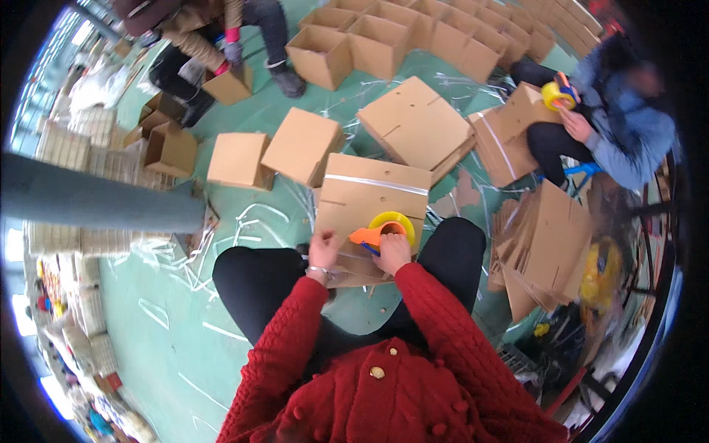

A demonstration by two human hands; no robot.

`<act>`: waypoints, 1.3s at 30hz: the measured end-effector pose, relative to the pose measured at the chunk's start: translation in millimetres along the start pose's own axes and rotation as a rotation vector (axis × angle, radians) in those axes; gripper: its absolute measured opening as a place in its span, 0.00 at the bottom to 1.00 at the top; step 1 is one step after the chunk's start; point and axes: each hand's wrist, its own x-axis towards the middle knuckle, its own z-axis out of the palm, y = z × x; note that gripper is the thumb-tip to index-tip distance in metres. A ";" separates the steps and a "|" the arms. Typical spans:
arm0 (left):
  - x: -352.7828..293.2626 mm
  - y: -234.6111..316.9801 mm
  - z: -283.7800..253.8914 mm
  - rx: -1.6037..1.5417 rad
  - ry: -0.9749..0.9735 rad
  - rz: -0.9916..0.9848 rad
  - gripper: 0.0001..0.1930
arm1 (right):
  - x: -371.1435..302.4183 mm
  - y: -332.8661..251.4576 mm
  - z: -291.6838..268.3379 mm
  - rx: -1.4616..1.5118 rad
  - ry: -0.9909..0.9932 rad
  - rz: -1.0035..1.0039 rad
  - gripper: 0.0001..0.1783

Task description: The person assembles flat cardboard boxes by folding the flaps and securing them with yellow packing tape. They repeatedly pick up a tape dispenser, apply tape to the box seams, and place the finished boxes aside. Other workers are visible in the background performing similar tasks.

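Note:
A bundle of flattened cardboard boxes (354, 196) lies in front of my knees, with a clear strap across its far part. Over its near part my right hand (394, 253) grips an orange tape dispenser (366, 235) fitted with a yellow tape roll (402, 220). A blue part of the dispenser shows beside my fingers. At the bundle's left edge is my left hand (323, 249), its fingers curled together. Whatever those fingers hold is too small to make out.
Closed boxes (301, 146) stand beyond the bundle, near another flat stack (415, 122). Open boxes (380, 44) fill the far side. Loose flat cardboard (543, 244) leans at right. One person sits far left; another, far right, holds a yellow tape roll (559, 94). A grey post (103, 193) crosses the left.

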 end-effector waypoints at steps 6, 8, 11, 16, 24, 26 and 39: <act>41.9 -57.4 14.5 0.088 -0.033 -0.136 0.11 | -0.3 -16.7 -29.4 0.671 0.125 0.381 0.35; 39.4 -65.7 28.2 0.064 -0.058 -0.032 0.11 | -0.9 -17.7 -37.6 0.743 0.180 0.386 0.38; 34.3 -63.9 35.0 0.219 -0.079 0.089 0.12 | -8.5 -11.3 -37.9 0.559 0.081 0.425 0.33; 9.5 -43.9 30.4 0.356 0.042 0.072 0.15 | -12.8 0.6 3.9 0.310 0.152 0.316 0.22; 17.2 64.6 -33.6 0.341 -0.104 0.165 0.22 | -0.1 -24.3 -1.4 0.062 -0.163 0.268 0.15; 15.9 111.3 -65.7 0.349 -0.026 0.314 0.23 | 0.3 -24.1 -26.5 0.169 -0.185 0.170 0.16; 66.0 202.4 -59.0 -0.643 0.055 0.022 0.13 | 172.7 234.9 -26.1 0.973 0.036 0.944 0.22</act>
